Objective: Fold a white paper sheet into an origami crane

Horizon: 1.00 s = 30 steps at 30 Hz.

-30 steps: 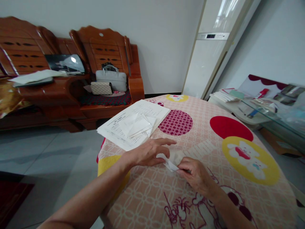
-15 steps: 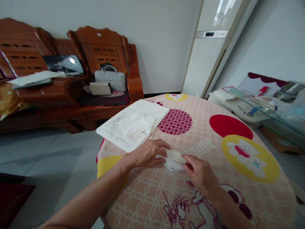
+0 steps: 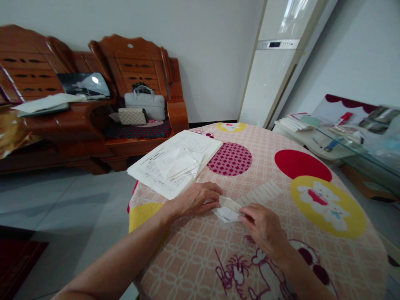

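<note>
A small folded white paper [image 3: 227, 211] lies on the patterned tablecloth [image 3: 193, 258] between my two hands. My left hand [image 3: 201, 198] rests at its left end, fingers curled together over that edge. At the paper's right end my right hand [image 3: 261, 223] pinches the edge between thumb and fingers. Behind my left hand, a stack of printed sheets [image 3: 150, 166] lies near the table's left edge, with several folded white papers [image 3: 181, 163] on top.
Wooden chairs [image 3: 137, 54] stand beyond the table at the left, with a grey bag [image 3: 153, 106] on one seat. A tall white appliance [image 3: 265, 79] stands behind. At the right, a glass shelf [image 3: 368, 160] adjoins a cluttered surface.
The folded paper's upper flap now looks narrower, showing a long crease. My left thumb has drawn in towards its fingers, and my right hand has shifted very slightly.
</note>
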Each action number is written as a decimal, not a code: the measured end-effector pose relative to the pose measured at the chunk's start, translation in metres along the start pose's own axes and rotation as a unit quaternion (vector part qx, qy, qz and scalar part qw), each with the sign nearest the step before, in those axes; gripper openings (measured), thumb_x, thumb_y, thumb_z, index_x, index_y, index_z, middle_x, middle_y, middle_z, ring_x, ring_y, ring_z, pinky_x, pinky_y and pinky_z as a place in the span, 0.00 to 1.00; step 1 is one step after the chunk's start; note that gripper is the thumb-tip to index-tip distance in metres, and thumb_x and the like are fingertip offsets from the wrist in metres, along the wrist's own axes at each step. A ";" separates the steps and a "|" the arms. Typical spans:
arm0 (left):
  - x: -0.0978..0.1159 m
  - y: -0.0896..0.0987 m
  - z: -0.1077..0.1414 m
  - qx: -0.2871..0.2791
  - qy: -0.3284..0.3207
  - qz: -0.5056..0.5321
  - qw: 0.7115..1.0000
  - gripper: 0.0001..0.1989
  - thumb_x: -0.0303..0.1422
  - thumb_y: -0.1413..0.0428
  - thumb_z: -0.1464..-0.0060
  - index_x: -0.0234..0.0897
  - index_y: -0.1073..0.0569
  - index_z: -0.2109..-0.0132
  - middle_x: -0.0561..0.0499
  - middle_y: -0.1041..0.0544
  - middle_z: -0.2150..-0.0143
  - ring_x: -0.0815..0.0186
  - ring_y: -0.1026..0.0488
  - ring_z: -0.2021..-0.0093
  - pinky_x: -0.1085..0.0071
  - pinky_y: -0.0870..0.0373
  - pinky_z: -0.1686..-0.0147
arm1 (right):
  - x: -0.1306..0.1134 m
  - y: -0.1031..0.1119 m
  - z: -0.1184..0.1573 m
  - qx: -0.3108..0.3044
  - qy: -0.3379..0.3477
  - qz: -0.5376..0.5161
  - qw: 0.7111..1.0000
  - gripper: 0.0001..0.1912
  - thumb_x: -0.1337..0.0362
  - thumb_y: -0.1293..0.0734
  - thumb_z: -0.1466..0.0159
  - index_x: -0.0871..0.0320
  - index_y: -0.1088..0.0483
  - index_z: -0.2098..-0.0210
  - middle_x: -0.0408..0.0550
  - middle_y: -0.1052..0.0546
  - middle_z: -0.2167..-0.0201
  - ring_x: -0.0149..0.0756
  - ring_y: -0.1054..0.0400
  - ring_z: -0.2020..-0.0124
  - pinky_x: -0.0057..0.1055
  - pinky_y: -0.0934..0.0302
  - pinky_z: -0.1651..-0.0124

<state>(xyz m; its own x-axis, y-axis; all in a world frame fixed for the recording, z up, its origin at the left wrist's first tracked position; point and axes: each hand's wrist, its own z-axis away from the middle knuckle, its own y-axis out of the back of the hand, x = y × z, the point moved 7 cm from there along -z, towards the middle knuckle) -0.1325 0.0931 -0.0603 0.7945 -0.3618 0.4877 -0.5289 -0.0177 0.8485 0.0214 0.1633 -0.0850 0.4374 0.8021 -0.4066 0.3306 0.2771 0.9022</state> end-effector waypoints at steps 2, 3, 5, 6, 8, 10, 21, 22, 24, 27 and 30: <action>-0.001 0.000 0.000 -0.001 -0.001 0.000 1.000 0.11 0.32 0.50 0.37 0.34 0.25 0.61 0.43 0.26 0.50 0.62 0.28 0.52 0.69 0.32 0.53 | 0.000 0.001 0.000 -0.011 -0.005 0.012 1.000 0.07 0.72 0.34 0.40 0.59 0.24 0.65 0.48 0.23 0.69 0.39 0.30 0.65 0.31 0.40 0.61; -0.001 0.001 0.000 -0.002 -0.004 0.002 1.000 0.11 0.33 0.51 0.37 0.34 0.25 0.61 0.43 0.26 0.50 0.62 0.28 0.52 0.68 0.32 0.53 | -0.001 0.001 0.000 -0.015 -0.005 0.018 1.000 0.08 0.72 0.34 0.40 0.59 0.24 0.65 0.48 0.23 0.68 0.39 0.30 0.64 0.31 0.40 0.60; -0.001 0.002 0.001 -0.004 -0.013 0.012 1.000 0.11 0.33 0.51 0.36 0.33 0.25 0.62 0.42 0.26 0.50 0.62 0.27 0.53 0.69 0.32 0.53 | -0.002 0.002 0.001 -0.021 -0.005 0.031 0.999 0.08 0.72 0.35 0.39 0.59 0.24 0.65 0.48 0.23 0.68 0.39 0.30 0.64 0.31 0.41 0.60; -0.001 0.002 0.002 -0.004 -0.017 0.018 1.000 0.11 0.33 0.50 0.37 0.33 0.25 0.63 0.42 0.26 0.51 0.62 0.27 0.53 0.69 0.32 0.54 | -0.002 0.001 0.001 -0.025 -0.004 0.037 0.999 0.08 0.72 0.35 0.38 0.59 0.24 0.66 0.48 0.23 0.68 0.39 0.30 0.64 0.31 0.41 0.60; -0.002 0.005 0.003 -0.002 -0.019 0.031 0.999 0.12 0.33 0.50 0.37 0.33 0.24 0.63 0.42 0.26 0.52 0.63 0.27 0.54 0.70 0.32 0.55 | -0.003 0.001 0.001 -0.032 -0.002 0.047 0.998 0.08 0.71 0.36 0.37 0.59 0.24 0.66 0.48 0.24 0.69 0.38 0.30 0.63 0.31 0.42 0.60; -0.006 0.007 0.005 -0.001 -0.014 0.044 0.999 0.11 0.33 0.49 0.37 0.33 0.23 0.63 0.43 0.25 0.53 0.64 0.27 0.56 0.71 0.32 0.55 | -0.004 0.001 0.001 -0.038 -0.004 0.052 0.998 0.09 0.71 0.36 0.37 0.58 0.24 0.66 0.48 0.24 0.68 0.38 0.30 0.63 0.31 0.42 0.60; -0.016 0.013 0.008 0.005 0.008 0.163 0.987 0.09 0.33 0.45 0.40 0.34 0.21 0.63 0.43 0.23 0.54 0.65 0.26 0.58 0.71 0.31 0.56 | -0.002 0.001 0.000 -0.046 0.000 0.076 0.996 0.09 0.71 0.37 0.36 0.57 0.23 0.67 0.46 0.24 0.69 0.37 0.31 0.63 0.30 0.44 0.61; -0.017 0.014 0.008 0.002 0.010 0.167 0.986 0.09 0.33 0.44 0.41 0.34 0.22 0.64 0.43 0.24 0.53 0.65 0.26 0.57 0.71 0.31 0.55 | -0.002 0.001 0.000 -0.045 0.001 0.076 0.996 0.09 0.70 0.36 0.36 0.57 0.24 0.67 0.46 0.24 0.69 0.37 0.31 0.64 0.30 0.44 0.62; -0.020 0.014 0.009 -0.002 0.011 0.169 0.986 0.08 0.32 0.44 0.41 0.34 0.22 0.64 0.43 0.24 0.52 0.64 0.26 0.55 0.70 0.32 0.54 | -0.002 0.001 0.000 -0.043 0.002 0.076 0.996 0.09 0.70 0.36 0.36 0.57 0.24 0.67 0.46 0.24 0.69 0.36 0.32 0.64 0.30 0.44 0.62; -0.024 0.018 0.011 0.003 0.011 0.159 0.987 0.06 0.32 0.43 0.42 0.35 0.22 0.64 0.43 0.25 0.50 0.63 0.27 0.52 0.69 0.33 0.52 | -0.002 0.002 0.000 -0.041 0.006 0.073 0.996 0.10 0.70 0.37 0.36 0.57 0.24 0.67 0.46 0.24 0.69 0.36 0.32 0.64 0.29 0.44 0.62; -0.026 0.021 0.014 0.007 0.014 0.139 0.990 0.07 0.33 0.44 0.42 0.36 0.22 0.63 0.44 0.25 0.49 0.63 0.27 0.52 0.69 0.32 0.53 | -0.002 0.003 0.001 -0.038 0.011 0.080 0.996 0.10 0.70 0.37 0.36 0.57 0.24 0.68 0.46 0.24 0.70 0.36 0.32 0.64 0.29 0.44 0.62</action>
<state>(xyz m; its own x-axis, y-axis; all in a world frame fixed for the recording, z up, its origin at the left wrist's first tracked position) -0.1688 0.0890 -0.0582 0.6257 -0.3278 0.7078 -0.7321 0.0665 0.6780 0.0221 0.1619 -0.0813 0.4605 0.8505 -0.2541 0.1927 0.1837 0.9639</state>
